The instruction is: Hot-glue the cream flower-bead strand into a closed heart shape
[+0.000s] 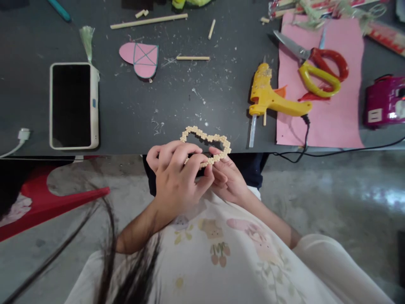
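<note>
A cream-coloured, heart-like outline [225, 143] made of small beads or short cut pieces is held at the table's front edge, above my lap. My left hand [179, 173] lies over its left and lower side, with the fingers curled onto it. From the right, my right hand [228, 175] pinches the lower right part between thumb and fingers. Both hands meet at the bottom of the outline, and my left fingers hide part of that side. Beyond them on the table lies a pink heart-shaped paper [145, 59] with blue-green lines drawn on it.
A yellow glue gun [265, 93] with a cord lies to the right, beside scissors [319, 71] on pink paper [344, 118]. On the left is a white-cased phone [72, 105]. Thin wooden sticks [148, 21] and glue threads are scattered farther back. A purple object [384, 101] stands far right.
</note>
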Tool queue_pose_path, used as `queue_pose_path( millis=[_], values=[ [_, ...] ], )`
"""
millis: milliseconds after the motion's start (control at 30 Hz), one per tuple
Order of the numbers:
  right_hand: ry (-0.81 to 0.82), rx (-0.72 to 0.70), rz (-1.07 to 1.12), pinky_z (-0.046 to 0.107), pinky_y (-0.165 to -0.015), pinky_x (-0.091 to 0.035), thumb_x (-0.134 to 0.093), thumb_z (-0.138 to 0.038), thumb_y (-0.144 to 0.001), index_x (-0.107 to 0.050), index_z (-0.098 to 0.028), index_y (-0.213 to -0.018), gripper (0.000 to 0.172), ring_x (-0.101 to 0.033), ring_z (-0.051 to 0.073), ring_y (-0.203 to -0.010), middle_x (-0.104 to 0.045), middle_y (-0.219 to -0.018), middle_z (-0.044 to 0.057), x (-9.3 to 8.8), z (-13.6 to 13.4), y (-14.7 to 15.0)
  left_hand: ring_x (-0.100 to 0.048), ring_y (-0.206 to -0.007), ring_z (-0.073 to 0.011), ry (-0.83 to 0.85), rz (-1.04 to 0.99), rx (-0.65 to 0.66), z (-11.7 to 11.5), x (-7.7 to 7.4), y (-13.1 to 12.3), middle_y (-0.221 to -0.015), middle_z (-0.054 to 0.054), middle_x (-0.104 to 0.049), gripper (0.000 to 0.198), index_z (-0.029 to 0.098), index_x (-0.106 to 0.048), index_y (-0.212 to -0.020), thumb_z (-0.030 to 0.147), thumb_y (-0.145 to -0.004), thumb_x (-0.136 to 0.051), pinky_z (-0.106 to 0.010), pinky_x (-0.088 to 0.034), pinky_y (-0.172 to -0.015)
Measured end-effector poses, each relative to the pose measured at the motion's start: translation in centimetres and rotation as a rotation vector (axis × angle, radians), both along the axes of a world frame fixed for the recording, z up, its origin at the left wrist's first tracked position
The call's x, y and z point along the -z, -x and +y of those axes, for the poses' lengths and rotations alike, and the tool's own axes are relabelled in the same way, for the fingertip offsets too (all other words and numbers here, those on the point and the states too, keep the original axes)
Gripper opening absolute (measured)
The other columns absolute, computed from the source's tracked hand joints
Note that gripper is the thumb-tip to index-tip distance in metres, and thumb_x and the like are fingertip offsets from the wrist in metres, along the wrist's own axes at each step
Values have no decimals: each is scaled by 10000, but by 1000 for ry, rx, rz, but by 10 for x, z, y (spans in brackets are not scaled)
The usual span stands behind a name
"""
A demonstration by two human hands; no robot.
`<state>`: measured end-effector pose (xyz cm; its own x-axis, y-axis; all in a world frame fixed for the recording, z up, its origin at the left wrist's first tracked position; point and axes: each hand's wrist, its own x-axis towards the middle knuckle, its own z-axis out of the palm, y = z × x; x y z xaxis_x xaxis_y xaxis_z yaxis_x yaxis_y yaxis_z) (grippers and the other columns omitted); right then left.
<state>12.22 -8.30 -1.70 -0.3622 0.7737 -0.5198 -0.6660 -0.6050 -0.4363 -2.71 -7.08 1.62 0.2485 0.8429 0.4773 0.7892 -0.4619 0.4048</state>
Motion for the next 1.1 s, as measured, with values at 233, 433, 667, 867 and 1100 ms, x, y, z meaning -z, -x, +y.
queue_pose_path(
  millis=[233,433,667,867,1100],
  values=[
    [-54,35,-29,127,-335,-213,-819,-326,-747,-677,-274,-934,240,-236,23,-319,-454,-400,-130,-3,1,5,-619,-1007,-258,30,-13,-1,0,-2,3,-980,-35,-717,116,231,-635,-841,211,-771,-725,-464,-393,-900],
    [-64,25,-76,129,-326,-201,-837,-362,-719,-649,-249,-892,280,-229,18,-314,-458,-395,-130,-3,3,6,-620,-1006,-255,29,-16,2,0,-4,2,-978,-28,-722,112,233,-633,-839,214,-775,-722,-463,-389,-901],
    [-53,93,-169,140,-318,-198,-849,-367,-690,-658,-216,-835,284,-265,20,-303,-469,-383,-115,-3,2,8,-622,-1004,-256,22,4,-1,0,-4,2,-975,-27,-721,102,233,-636,-841,214,-779,-715,-464,-367,-907],
    [-79,139,-241,155,-322,-179,-817,-361,-733,-686,-195,-817,227,-303,29,-307,-506,-393,-88,1,-1,9,-616,-999,-250,29,20,2,1,-4,2,-977,-20,-722,112,239,-635,-842,211,-771,-717,-464,-344,-911],
    [-101,168,-311,171,-350,-181,-770,-345,-798,-694,-188,-817,175,-311,26,-335,-504,-415,-88,3,-3,10,-613,-1001,-237,36,-21,11,2,-1,2,-989,-10,-724,142,246,-617,-865,198,-780,-721,-465,-347,-924]
  ],
)
